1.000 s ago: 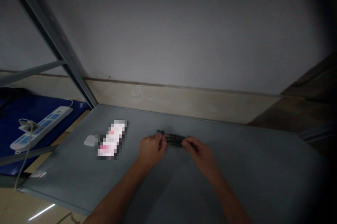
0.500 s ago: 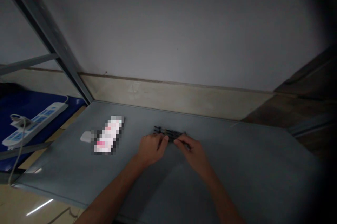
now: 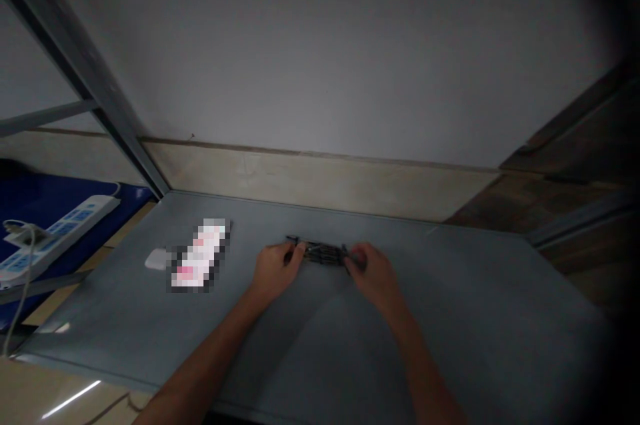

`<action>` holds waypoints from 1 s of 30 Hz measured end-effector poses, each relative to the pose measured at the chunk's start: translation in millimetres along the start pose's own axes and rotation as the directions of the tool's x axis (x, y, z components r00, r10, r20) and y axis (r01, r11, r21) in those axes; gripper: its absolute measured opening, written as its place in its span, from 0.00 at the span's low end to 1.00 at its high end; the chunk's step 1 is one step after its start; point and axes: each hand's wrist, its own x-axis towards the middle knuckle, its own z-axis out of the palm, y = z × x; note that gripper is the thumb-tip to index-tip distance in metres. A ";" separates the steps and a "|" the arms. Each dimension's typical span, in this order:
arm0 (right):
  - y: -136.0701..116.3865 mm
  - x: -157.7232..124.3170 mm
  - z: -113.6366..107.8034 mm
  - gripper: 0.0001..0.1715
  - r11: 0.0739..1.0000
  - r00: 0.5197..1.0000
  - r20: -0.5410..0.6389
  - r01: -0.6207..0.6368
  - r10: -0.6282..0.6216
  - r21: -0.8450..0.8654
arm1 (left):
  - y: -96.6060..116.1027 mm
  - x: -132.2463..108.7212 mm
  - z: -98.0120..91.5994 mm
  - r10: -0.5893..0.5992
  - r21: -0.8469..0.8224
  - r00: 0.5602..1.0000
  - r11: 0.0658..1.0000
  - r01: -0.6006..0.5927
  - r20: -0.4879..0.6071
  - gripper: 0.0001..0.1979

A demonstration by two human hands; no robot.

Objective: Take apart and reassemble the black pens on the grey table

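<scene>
A dark bundle of slim, pen-like rods [image 3: 324, 253] lies crosswise over the grey tabletop [image 3: 310, 338]; its exact kind is too dim to make out. My left hand [image 3: 276, 270] grips its left end, thumb along the near side and fingers curled behind. At the opposite end, my right hand [image 3: 371, 270] pinches the rods between thumb and fingers. The middle of the bundle shows between the two hands, while both ends are partly hidden by fingers.
Left of my hands lies a pixelated, phone-like object [image 3: 200, 255] beside a small white item [image 3: 158, 258]. A white power strip [image 3: 60, 238] with a plugged-in cable rests on a blue surface. A metal post [image 3: 120, 132] and a wall [image 3: 320, 65] border the table.
My hands have moved apart along the bundle to its two ends, so more of its middle shows. The view has shifted slightly to the right.
</scene>
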 end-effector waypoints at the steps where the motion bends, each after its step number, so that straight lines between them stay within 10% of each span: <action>1: 4.8 -0.5 1.1 0.16 0.997 0.999 0.040 0.026 -0.023 -0.074 | -0.6 0.4 0.1 -0.001 -0.011 1.000 1.000 0.001 -0.003 0.28; 7: 17.8 -2.4 5.9 0.09 0.982 0.998 0.057 -0.009 0.020 -0.189 | -4.1 2.6 2.8 -0.019 -0.058 1.000 0.998 0.020 0.007 0.28; 13: 5.3 1.0 -9.3 0.02 0.981 0.991 -0.069 -0.103 0.116 0.165 | -5.4 1.9 3.4 0.005 -0.004 1.000 1.000 -0.005 -0.005 0.28; 19: -22.5 -1.9 -19.2 0.13 0.784 0.994 -0.044 -0.050 0.098 0.618 | -2.6 -0.7 3.5 0.020 0.082 1.000 0.996 -0.020 -0.002 0.27; 30: -28.0 -4.8 -21.1 0.14 0.741 0.997 -0.014 -0.050 0.081 0.670 | 1.0 -2.2 1.2 0.035 0.151 0.999 0.988 -0.038 0.025 0.25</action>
